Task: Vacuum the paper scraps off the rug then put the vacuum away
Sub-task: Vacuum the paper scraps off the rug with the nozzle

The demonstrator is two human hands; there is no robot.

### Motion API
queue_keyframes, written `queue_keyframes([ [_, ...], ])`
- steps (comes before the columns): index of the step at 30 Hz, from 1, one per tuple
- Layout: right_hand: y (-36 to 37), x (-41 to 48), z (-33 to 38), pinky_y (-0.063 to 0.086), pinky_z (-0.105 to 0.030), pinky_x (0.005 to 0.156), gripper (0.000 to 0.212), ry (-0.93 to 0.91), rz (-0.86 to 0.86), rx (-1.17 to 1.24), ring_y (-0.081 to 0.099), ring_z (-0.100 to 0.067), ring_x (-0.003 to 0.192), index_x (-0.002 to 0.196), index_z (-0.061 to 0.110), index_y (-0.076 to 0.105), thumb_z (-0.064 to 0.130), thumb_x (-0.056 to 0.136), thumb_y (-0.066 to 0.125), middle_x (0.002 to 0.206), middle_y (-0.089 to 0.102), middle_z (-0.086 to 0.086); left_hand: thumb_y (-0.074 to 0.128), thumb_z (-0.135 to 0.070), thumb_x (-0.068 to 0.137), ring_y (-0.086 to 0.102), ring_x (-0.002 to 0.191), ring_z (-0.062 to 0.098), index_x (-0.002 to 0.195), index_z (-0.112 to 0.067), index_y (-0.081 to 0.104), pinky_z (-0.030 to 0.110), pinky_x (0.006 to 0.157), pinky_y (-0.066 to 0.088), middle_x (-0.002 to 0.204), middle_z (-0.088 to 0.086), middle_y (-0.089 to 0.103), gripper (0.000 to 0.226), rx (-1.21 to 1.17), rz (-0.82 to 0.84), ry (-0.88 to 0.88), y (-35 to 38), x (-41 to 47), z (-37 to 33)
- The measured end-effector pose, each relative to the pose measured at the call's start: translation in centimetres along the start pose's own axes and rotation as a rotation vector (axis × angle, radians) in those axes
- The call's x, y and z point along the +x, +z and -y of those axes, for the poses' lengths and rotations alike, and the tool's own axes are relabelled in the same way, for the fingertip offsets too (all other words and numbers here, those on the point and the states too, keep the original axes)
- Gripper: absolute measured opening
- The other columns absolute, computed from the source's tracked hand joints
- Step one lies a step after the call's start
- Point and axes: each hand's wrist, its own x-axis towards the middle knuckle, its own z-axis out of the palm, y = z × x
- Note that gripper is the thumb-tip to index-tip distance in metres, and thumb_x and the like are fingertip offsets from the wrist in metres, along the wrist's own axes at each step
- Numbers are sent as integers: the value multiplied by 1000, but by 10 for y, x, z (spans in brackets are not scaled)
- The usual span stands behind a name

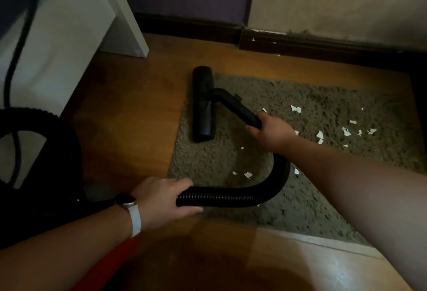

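A brown shaggy rug [300,189] lies on the wooden floor. White paper scraps [320,134] are scattered over its right half, and a few [247,175] lie near the middle. The black vacuum floor head [203,103] rests on the rug's left edge. My right hand [270,131] grips the black rigid tube just behind the head. My left hand [161,198] holds the black ribbed hose [231,196], which curves in a U from one hand to the other. The vacuum's body is hidden in the dark at the left.
A white furniture panel [69,24] stands at the back left with a black cable [13,64] hanging down beside it. More looped hose [57,124] lies at the left. A dark baseboard [300,45] runs along the back wall, with a few scraps below it.
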Motion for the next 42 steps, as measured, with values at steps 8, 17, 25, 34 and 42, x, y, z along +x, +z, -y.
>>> queue_keyframes([
  [8,0,0,-10,55,-40,72,42,41,27,-78,63,-27,82,125,19,49,52,98,49,89,59,-3,9,-96,64,61,73,5,109,-38,56,29,59,52,84,-14,61,87,4,5,-20,7,8,8],
  [17,-4,-35,-69,57,-40,70,37,266,-33,21,64,-24,75,117,21,50,51,96,52,86,62,-4,19,-96,64,60,77,2,115,-39,53,24,65,50,87,-17,61,84,48,81,-17,7,25,-15],
  [25,-1,-62,-84,49,-34,64,33,300,-116,84,61,-22,73,110,25,47,56,97,49,81,59,0,15,-93,64,62,77,2,113,-38,56,23,64,50,90,-16,65,85,38,43,70,11,25,-24],
  [34,-9,-33,-24,51,-35,63,36,47,-45,-46,62,-25,75,114,22,50,54,97,50,83,59,-1,18,-91,66,60,79,2,115,-38,56,14,56,36,93,-15,65,82,45,39,63,2,3,-17],
  [42,-2,-17,-16,47,-35,68,43,35,54,-77,60,-28,83,127,17,49,50,98,50,87,55,-2,21,-95,67,59,77,3,112,-36,56,25,63,50,88,-16,61,81,31,83,20,-3,-1,-10],
])
